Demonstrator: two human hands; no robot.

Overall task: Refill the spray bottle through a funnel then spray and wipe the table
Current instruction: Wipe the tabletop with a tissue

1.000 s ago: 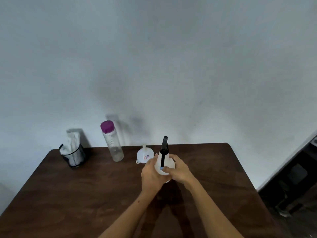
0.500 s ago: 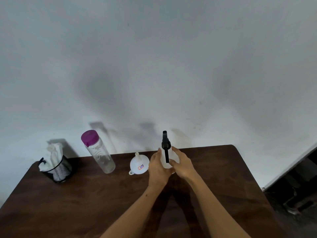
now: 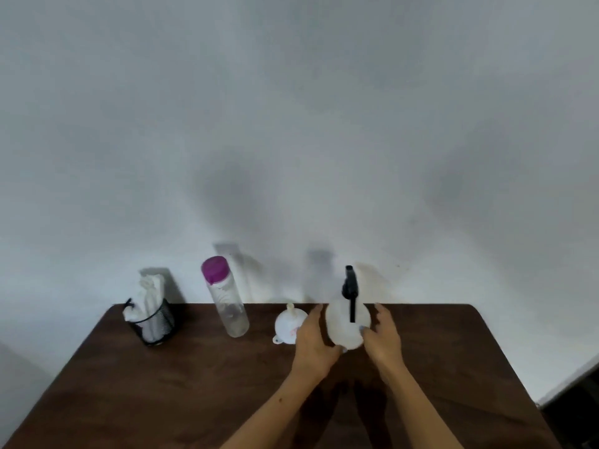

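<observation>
A white spray bottle (image 3: pixel 344 325) with a black trigger head stands upright near the far edge of the dark wooden table (image 3: pixel 162 390). My left hand (image 3: pixel 316 343) cups its left side and my right hand (image 3: pixel 382 340) cups its right side, fingers curled around the body. Just left of my left hand a white funnel (image 3: pixel 287 324) lies on the table, spout pointing up and back. Further left stands a clear water bottle (image 3: pixel 227 303) with a purple cap.
A black mesh cup (image 3: pixel 154 324) holding white tissues stands at the table's back left corner. A pale wall rises right behind the table. The table's right edge drops to a dark floor at the lower right.
The view has shifted, so everything sits a little differently in frame. My hands stay around the spray bottle; the right hand has slid lower onto the bottle's side.
</observation>
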